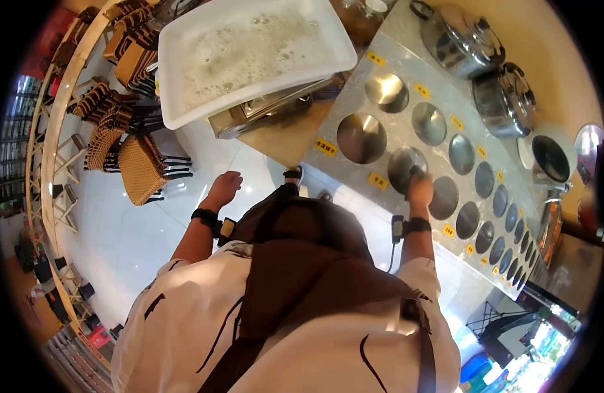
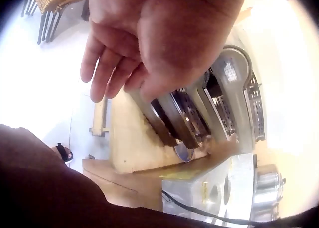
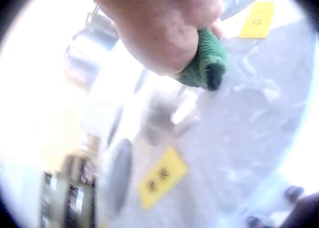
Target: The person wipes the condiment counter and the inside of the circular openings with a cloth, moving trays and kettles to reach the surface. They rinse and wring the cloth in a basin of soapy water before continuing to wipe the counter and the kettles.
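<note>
While green textured cloth (image 3: 208, 63) sits clamped in curled fingers of right hand (image 3: 154, 28), it lies over round silvery metal inset (image 1: 401, 162). Around grip: grey stone-look counter (image 1: 397, 59), rectangular yellow label (image 3: 163, 177) nearby. Beyond grip: shiny steel pots (image 1: 454, 46). Left of grip, across body: left hand (image 1: 225, 190) beside torso, fingers loosely bent, holding nothing; white rectangular tub (image 1: 171, 105) ahead of it.

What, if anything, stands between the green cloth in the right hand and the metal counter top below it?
Nothing visible stands between the green cloth and the counter top. The right hand grips the cloth; whether it touches the metal is not clear. The yellow label lies to the side.
</note>
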The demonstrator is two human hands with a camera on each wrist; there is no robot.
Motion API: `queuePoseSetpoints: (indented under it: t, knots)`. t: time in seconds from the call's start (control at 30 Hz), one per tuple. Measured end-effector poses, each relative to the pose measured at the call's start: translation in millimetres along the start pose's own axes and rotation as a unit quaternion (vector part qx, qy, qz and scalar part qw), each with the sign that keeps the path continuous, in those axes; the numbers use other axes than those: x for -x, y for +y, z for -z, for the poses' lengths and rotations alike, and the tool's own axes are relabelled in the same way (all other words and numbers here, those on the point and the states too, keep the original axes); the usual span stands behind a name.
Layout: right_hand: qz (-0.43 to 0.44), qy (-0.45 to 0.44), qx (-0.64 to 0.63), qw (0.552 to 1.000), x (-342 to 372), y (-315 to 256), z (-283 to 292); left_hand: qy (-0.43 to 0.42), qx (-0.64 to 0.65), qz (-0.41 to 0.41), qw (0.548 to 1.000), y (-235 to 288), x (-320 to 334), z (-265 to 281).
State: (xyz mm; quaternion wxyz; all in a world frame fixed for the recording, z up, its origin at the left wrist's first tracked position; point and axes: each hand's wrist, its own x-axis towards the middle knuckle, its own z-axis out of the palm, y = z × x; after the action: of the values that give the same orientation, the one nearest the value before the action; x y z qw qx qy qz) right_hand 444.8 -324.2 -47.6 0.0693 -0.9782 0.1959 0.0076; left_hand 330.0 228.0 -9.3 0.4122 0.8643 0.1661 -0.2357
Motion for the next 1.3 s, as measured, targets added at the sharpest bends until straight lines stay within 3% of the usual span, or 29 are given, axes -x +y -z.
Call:
queuePoseSetpoints:
  t: [0.03,0.07,0.13,0.17,0.2,0.27,0.3,0.37,0.4,0.47,0.5,0.53,0.57,0.6,0.67,0.73,0.77,0.8,0.87,0.93,0.97,1.13,1.2,1.27,1.3]
  knots:
    - [-0.04,0.017,-0.098,0.994,2,-3,15,0.018,-0.123,-0.183,0.975,-9,-7,-4]
    - [-0.049,0.02,-0.103,0.993,0,-3,22,0.015,-0.13,-0.189,0.973,-17,-14,-8]
    - [-0.089,0.037,-0.391,0.915,-4,1,35,0.0,-0.007,-0.053,0.999,2,-16,-19]
    - [-0.123,0.023,-0.502,0.856,6,-23,72,-0.012,-0.047,-0.085,0.995,7,-17,-20]
    - [-0.128,0.026,-0.504,0.854,9,-37,91,-0.015,-0.052,-0.089,0.995,6,-20,-23]
    - [-0.138,0.033,-0.706,0.694,4,-58,114,-0.014,-0.119,-0.176,0.977,-3,-28,-31]
    - [-0.141,0.037,-0.706,0.693,2,-68,122,-0.029,-0.113,-0.146,0.982,5,-25,-30]
    - [-0.123,0.077,-0.768,0.623,-9,-85,132,-0.03,-0.156,-0.186,0.97,5,-24,-25]
    - [-0.122,0.078,-0.77,0.621,-17,-90,131,-0.029,-0.196,-0.222,0.955,3,-23,-19]
    - [-0.124,0.117,-0.777,0.606,-31,-101,123,-0.024,-0.187,-0.188,0.964,-17,-23,-11]
    - [-0.153,0.145,-0.746,0.632,-37,-108,116,-0.022,-0.175,-0.154,0.972,-30,-22,-6]
    - [-0.151,0.146,-0.748,0.63,-41,-111,105,0.008,-0.337,-0.259,0.905,-43,-18,3]
    - [-0.12,0.135,-0.595,0.783,-45,-113,88,0.01,-0.349,-0.252,0.902,-51,-11,8]
    - [-0.084,0.118,-0.413,0.899,-49,-113,67,0.012,-0.354,-0.239,0.904,-76,-9,9]
    - [-0.028,0.13,-0.214,0.968,-52,-111,0,0.002,-0.356,-0.214,0.91,-103,3,11]
    - [-0.049,0.13,-0.199,0.97,-54,-126,2,-0.016,-0.335,-0.196,0.921,-122,14,14]
    - [-0.07,0.125,-0.184,0.972,-57,-134,2,0.015,-0.297,-0.219,0.929,-138,19,11]
    - [-0.073,0.124,-0.185,0.972,-67,-139,1,0.003,-0.229,-0.149,0.962,-156,20,6]
    - [-0.047,0.085,-0.189,0.977,-98,-145,0,-0.013,-0.276,-0.184,0.943,-142,25,8]
    - [-0.022,0.103,-0.198,0.974,-127,-157,1,-0.042,-0.059,-0.004,0.997,-152,19,2]
    - [-0.04,0.109,-0.236,0.965,-144,-166,0,-0.049,-0.061,0.023,0.997,-152,12,0]
    - [-0.049,0.095,-0.367,0.924,-218,-196,-27,-0.039,0.001,0.04,0.998,-97,-18,39]
    - [-0.041,0.111,-0.404,0.907,-225,-222,-33,-0.001,0.087,0.124,0.988,-61,-25,56]
    - [0.087,0.145,-0.31,0.935,-208,-261,-25,0.027,0.136,0.166,0.976,-49,-30,66]
    - [0.251,0.128,-0.102,0.954,-216,-274,-49,0.013,0.115,0.167,0.979,-45,-32,70]
